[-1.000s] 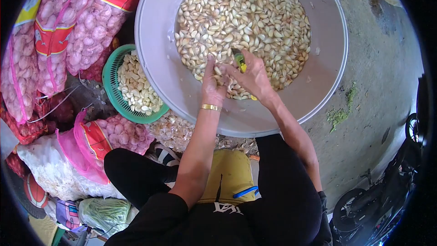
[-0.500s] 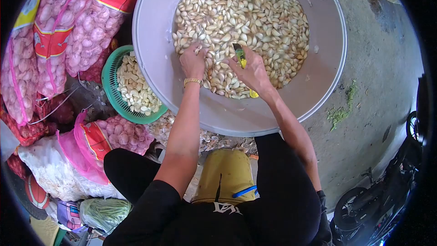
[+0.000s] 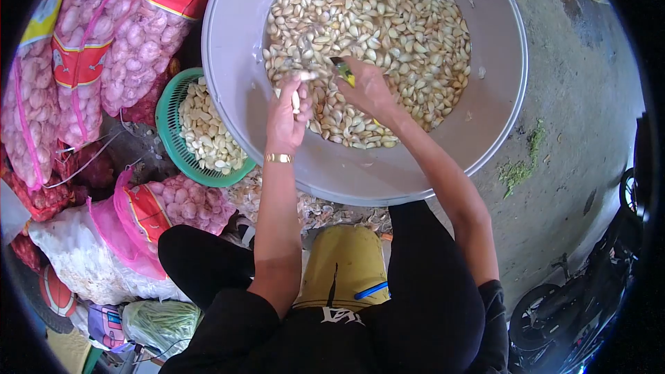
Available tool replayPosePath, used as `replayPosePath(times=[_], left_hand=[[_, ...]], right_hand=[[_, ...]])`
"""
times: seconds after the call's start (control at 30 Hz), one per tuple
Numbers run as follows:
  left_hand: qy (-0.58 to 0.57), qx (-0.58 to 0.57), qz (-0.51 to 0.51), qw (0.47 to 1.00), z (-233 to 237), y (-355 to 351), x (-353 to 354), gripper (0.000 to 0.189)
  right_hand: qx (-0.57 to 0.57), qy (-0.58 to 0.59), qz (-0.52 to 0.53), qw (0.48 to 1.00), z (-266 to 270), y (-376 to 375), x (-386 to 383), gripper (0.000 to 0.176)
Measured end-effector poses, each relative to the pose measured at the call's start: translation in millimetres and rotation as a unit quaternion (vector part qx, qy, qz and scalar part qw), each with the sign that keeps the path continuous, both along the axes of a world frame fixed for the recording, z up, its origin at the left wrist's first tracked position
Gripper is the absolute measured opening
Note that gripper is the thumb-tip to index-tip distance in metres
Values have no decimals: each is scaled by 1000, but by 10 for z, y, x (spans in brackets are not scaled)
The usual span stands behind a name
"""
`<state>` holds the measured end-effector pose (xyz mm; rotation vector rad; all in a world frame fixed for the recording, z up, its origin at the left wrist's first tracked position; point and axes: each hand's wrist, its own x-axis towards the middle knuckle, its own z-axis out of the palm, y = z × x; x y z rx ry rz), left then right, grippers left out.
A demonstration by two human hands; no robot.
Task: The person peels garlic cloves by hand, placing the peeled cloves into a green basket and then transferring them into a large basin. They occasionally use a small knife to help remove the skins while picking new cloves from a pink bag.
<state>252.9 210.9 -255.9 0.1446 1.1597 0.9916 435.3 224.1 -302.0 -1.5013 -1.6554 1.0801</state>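
Observation:
A wide grey tub [image 3: 235,41] holds a mass of garlic cloves [image 3: 388,21] lying in water. Over its left part is my left hand [image 3: 287,114], palm turned up, with garlic cloves [image 3: 296,102] in its curled fingers. One of them points out past the fingertips to the right. My right hand [image 3: 369,88] grips a yellow-green utility knife [image 3: 345,73], its dark blade toward the left hand, the two a short gap apart. Part of the knife's handle is hidden under the right palm.
Left of the tub stands a green basket [image 3: 173,145] of peeled cloves. Mesh sacks of garlic [image 3: 131,62] are piled at far left. A yellow bucket [image 3: 343,256] is between my legs, garlic skins [image 3: 318,215] litter the floor, and a motorbike [image 3: 582,305] stands lower right.
My left hand has come up out of the cloves and turned palm up, now with cloves in its fingers. My right hand has shifted slightly left and up with the knife.

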Motion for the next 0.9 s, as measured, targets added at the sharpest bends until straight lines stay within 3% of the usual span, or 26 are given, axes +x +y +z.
replayPosePath(times=[0.13, 0.17, 0.3, 0.4, 0.47, 0.5, 0.53, 0.6, 0.67, 0.73, 0.87, 0.9], left_hand=[[-99, 25, 2, 995, 163, -178, -13, 18], [-107, 23, -1, 994, 164, -214, -31, 19], [-154, 51, -9, 987, 223, -268, -10, 21], [-193, 59, -4, 979, 215, -260, -8, 22], [-223, 61, 5, 973, 193, -246, -2, 23], [-203, 59, 11, 977, 184, -236, 4, 23], [-205, 60, 12, 977, 176, -229, 9, 23], [-112, 25, 28, 993, 162, -180, 56, 26], [-96, 24, 15, 995, 158, -142, 111, 30], [-77, 22, 3, 997, 153, -133, 119, 33], [-107, 26, 36, 993, 90, -121, 131, 33], [-99, 18, 57, 993, 84, -121, 148, 33]], right_hand=[[7, -61, 61, 996, -58, 158, -188, 29], [-37, -100, 93, 990, -46, 181, -185, 30], [-67, -115, 102, 986, -183, 176, -212, 30], [-23, -117, 58, 991, -161, 176, -265, 30], [-75, 19, -46, 996, 173, 195, -244, 36], [-144, 38, -33, 988, 445, 198, -174, 43], [-144, 36, -32, 988, 576, 159, -135, 43], [-204, 101, 58, 972, 711, 90, -65, 47], [-140, 94, 43, 985, 633, 9, -81, 45], [-239, 169, -7, 956, 673, 6, -81, 35], [-257, 162, -46, 952, 795, -14, 27, 27], [-172, 155, -54, 971, 760, -57, 28, 25]])
